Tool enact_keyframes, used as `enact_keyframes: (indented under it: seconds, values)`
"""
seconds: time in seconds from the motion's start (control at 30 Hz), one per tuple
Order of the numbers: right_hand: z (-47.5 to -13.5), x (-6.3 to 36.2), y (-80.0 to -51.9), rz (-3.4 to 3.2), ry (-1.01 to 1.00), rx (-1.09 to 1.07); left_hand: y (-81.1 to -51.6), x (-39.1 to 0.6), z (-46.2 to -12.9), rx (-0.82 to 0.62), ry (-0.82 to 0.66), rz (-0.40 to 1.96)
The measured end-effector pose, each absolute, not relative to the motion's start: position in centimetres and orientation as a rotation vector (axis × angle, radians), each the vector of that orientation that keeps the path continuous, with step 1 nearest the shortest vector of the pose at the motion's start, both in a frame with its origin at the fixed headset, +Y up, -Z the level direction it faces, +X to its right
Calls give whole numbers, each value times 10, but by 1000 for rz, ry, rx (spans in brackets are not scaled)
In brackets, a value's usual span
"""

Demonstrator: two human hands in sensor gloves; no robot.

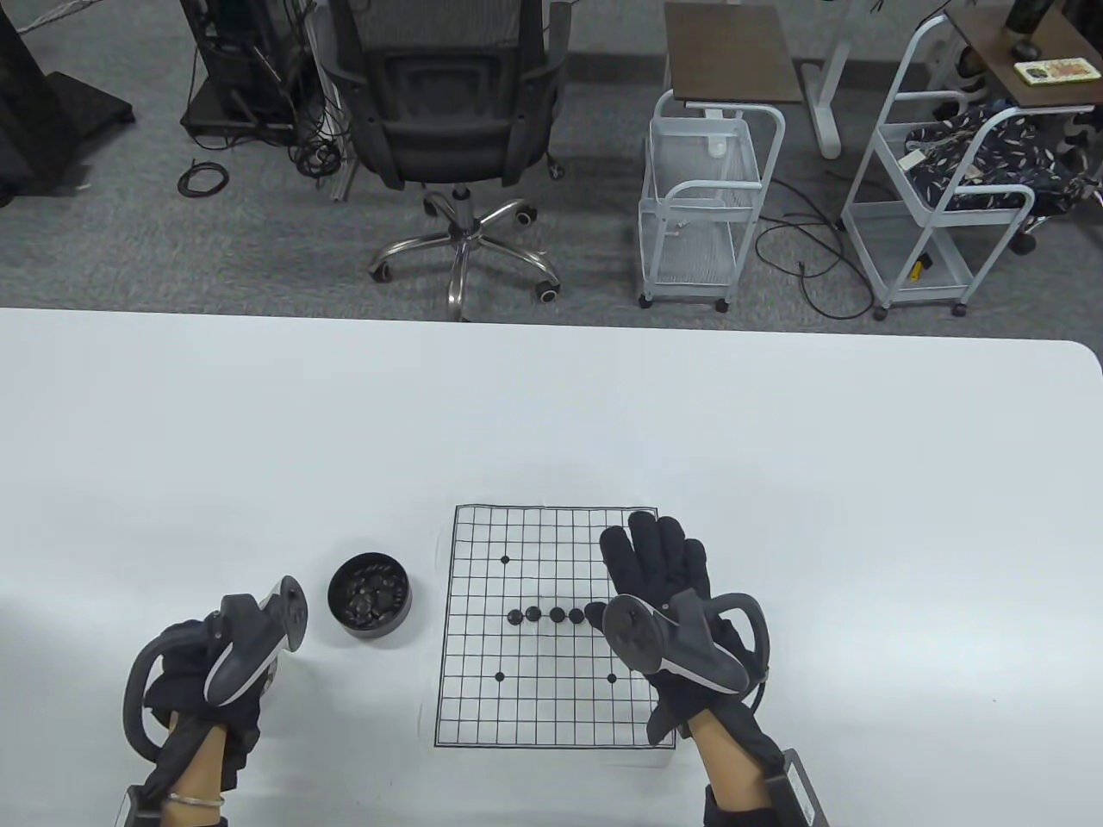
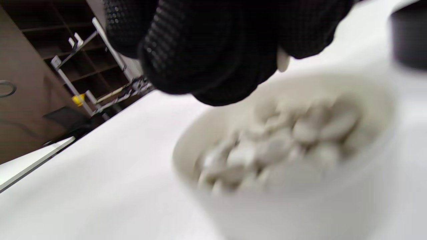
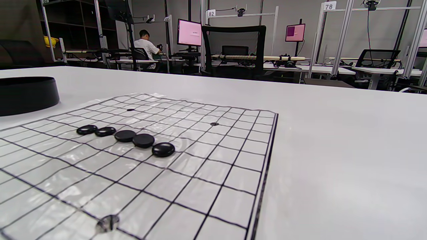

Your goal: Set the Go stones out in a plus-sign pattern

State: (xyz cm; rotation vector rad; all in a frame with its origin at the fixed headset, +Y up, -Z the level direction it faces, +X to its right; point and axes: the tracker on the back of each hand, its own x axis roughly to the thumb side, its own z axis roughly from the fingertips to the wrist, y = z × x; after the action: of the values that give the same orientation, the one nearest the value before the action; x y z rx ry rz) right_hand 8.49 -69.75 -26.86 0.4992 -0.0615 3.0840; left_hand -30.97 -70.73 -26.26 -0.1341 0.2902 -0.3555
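The Go board sheet (image 1: 482, 689) lies flat on the white table. A row of several black stones (image 1: 557, 614) runs sideways across its middle; it also shows in the right wrist view (image 3: 125, 135). My right hand (image 1: 655, 551) is spread flat and empty over the board's right side, at the row's right end. My left hand (image 1: 202, 689) is left of the board, its fingers hidden under the tracker. In the left wrist view its fingertips (image 2: 217, 50) pinch what looks like a white stone (image 2: 283, 60) just above a blurred white bowl (image 2: 213, 200) of white stones.
A black bowl (image 1: 370, 594) of black stones stands between my left hand and the board; its wall shows in the left wrist view (image 2: 408, 36) and the right wrist view (image 3: 26, 95). An office chair (image 1: 448, 112) and carts stand beyond the table's far edge.
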Motion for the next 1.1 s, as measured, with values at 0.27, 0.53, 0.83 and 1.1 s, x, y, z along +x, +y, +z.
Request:
enact_keyframes:
  seconds: [0.27,0.53,0.83,1.1]
  values:
    - [-269,83,-697,3083,-75,507,-668,-229,-265,65,-134,-62]
    - [-266,90,-691,3048,-102,475,-697,-124,-325,-152,-223,132]
    - [-267,93,-690,3020,-109,468,-742,-71,-357,-396,-111,60]
    - [-268,96,-691,3008,-106,452,-752,-57,-361,-418,-94,-25]
